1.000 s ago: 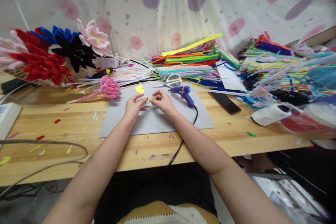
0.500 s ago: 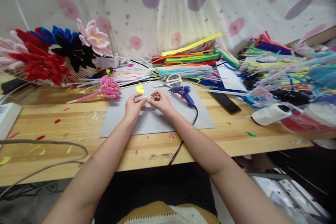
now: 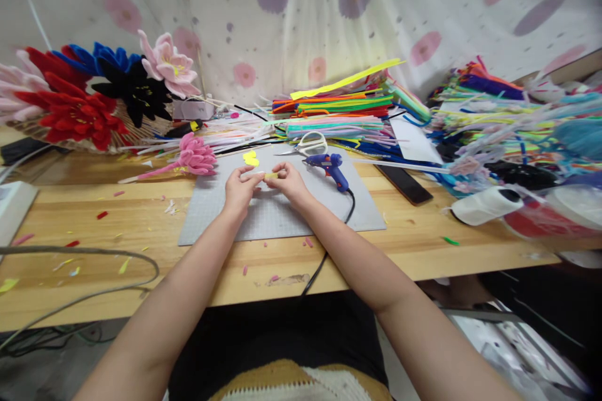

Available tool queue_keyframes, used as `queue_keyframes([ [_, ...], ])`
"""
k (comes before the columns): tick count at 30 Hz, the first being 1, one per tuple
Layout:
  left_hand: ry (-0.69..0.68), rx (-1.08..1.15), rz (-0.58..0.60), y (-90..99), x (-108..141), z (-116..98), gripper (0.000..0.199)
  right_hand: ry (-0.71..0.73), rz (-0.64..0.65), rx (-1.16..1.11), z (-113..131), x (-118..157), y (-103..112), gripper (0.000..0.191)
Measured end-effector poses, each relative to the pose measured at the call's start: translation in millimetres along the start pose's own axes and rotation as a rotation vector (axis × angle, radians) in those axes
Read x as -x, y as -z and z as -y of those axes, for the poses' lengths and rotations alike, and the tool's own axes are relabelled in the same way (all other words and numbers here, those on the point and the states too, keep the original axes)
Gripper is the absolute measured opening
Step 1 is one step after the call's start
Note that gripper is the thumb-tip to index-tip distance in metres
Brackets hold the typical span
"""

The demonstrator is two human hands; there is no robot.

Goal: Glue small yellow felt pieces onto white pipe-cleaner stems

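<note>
Over the grey cutting mat [image 3: 211,225], my left hand [image 3: 239,190] and my right hand [image 3: 290,184] meet, thumb and fingertips pinched. Between them runs a small tan-yellow strip [image 3: 270,175], gripped at its two ends; its exact kind is too small to make out. Just beyond my left hand lie yellow cut pieces [image 3: 251,158]. White-handled scissors [image 3: 313,145] rest at the mat's far edge. To the right of my right hand is a blue hot glue gun [image 3: 329,166], its black cord trailing toward the table's front edge.
A pink fuzzy flower [image 3: 196,156] lies left of the mat, near a group of fuzzy flowers [image 3: 84,109]. Bundles of pipe cleaners [image 3: 338,106] line the back. A phone [image 3: 404,183] and a white bottle [image 3: 489,205] sit rightward. Scraps dot the wooden table [image 3: 169,269].
More of the tan-yellow strip shows between my fingertips than before. Both hands stay in nearly the same place, and the things on the table have not moved.
</note>
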State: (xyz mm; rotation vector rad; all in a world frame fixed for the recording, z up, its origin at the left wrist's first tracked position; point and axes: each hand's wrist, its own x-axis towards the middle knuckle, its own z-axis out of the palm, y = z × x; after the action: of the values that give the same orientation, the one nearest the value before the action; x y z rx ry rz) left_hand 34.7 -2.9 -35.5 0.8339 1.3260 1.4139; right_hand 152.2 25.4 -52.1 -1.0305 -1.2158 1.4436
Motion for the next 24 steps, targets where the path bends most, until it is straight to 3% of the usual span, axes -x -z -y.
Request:
queue_keyframes([
  [7,0.051,0.039,0.077,4.7,-2.0,-3.3,0.039,-0.09,0.047,-0.077,1.4,0.2,7.5,0.05],
  [12,0.061,-0.004,0.167,9.0,-3.1,-2.3,0.051,-0.159,0.102,-0.124,6.5,4.1,10.0,0.053],
  [24,0.061,-0.085,0.004,4.7,3.4,-8.7,0.057,-0.07,0.101,-0.012,11.2,6.3,10.0,0.044],
])
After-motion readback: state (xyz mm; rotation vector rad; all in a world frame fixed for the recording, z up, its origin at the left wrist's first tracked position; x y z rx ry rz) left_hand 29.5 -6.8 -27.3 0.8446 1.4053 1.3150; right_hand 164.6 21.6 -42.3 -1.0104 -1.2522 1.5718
